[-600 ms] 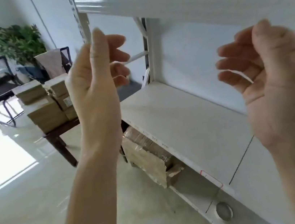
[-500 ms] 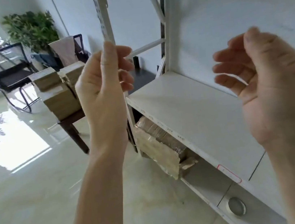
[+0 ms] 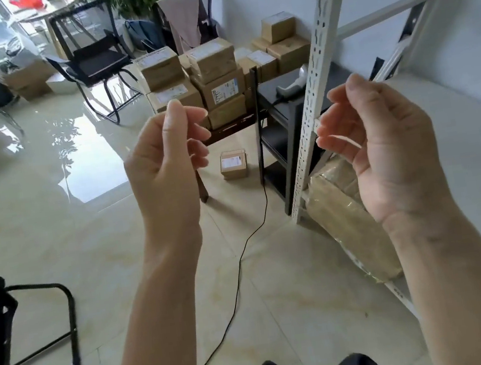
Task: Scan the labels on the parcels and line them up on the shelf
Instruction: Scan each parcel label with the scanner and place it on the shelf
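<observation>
While both are raised in front of me with nothing in them, my left hand (image 3: 165,159) and right hand (image 3: 382,143) hang with fingers loosely curled, free, I judge, to reach for a box. Labelled parcels (image 3: 211,72) sit stacked on the dark table (image 3: 234,123) far ahead, labels mostly up or outward for scanning, one lone parcel (image 3: 233,164) on the floor beneath and the scanner (image 3: 293,85) just right of them. To my right the shelf (image 3: 455,133) lies bare for lining them up.
</observation>
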